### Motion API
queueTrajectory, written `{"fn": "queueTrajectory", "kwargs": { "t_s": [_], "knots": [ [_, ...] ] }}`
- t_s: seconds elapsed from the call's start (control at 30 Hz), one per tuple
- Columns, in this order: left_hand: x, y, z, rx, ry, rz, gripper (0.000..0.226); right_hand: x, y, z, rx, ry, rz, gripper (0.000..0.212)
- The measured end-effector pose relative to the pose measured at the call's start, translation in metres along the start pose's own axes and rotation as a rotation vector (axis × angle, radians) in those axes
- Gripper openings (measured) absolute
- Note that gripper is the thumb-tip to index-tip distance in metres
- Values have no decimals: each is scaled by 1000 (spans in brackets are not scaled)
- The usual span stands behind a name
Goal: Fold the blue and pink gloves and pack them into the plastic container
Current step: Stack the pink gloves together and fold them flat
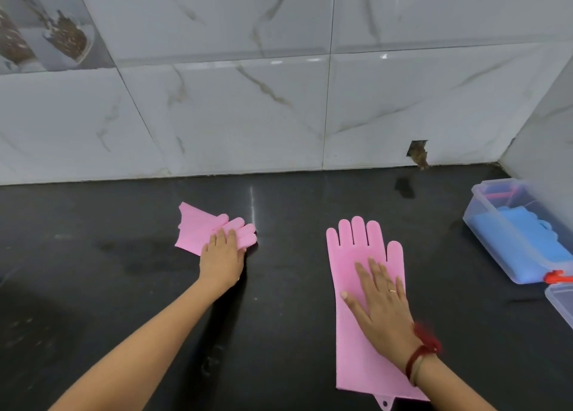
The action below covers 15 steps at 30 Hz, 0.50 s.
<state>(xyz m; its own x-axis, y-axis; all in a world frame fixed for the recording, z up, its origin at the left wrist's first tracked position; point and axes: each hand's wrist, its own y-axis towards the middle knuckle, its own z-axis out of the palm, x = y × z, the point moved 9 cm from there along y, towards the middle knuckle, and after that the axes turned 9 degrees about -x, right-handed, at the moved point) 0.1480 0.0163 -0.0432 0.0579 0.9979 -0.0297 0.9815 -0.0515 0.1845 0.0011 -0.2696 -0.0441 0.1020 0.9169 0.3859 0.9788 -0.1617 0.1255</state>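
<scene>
Left hand (pixel 221 257): flat on the folded pink glove (pixel 204 232), fingers (pixel 220 235) close together, pressing down, not pinching anything.
Folded pink glove: doubled over, lying mid-worktop, a bit toward the back wall edge; its finger tips poke out to the right of the hand, cuff end fanning out to the left.
Right hand (pixel 383 302): palm down on the flat pink glove (pixel 356 255), fingers (pixel 364 275) slightly spread and flat, thumb out to the side. Ring on one finger, red thread band (pixel 423 347) round the wrist.
Flat pink glove: fully laid out, unfolded, tips pointing at the back wall, cuff reaching the front edge of the worktop, right of centre.
Blue gloves (pixel 524 240): already inside the plastic container (pixel 493 234), look folded, can't tell how many.
Plastic container: clear box, open top, at the right edge of the worktop near the back right corner, well apart from both pink gloves.
Worktop (pixel 294 286): dark, glossy.
</scene>
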Motion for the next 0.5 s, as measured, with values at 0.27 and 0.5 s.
{"fn": "queueTrajectory", "kwargs": {
  "t_s": [0.27,0.5],
  "knots": [
    [1,-16,-88,-33,-1194,-290,47,96,-15,-53,-132,532,-166,66],
    [-61,-92,-175,136,-1607,-283,41,154,-26,-63,-80,798,-238,95]
  ]
}}
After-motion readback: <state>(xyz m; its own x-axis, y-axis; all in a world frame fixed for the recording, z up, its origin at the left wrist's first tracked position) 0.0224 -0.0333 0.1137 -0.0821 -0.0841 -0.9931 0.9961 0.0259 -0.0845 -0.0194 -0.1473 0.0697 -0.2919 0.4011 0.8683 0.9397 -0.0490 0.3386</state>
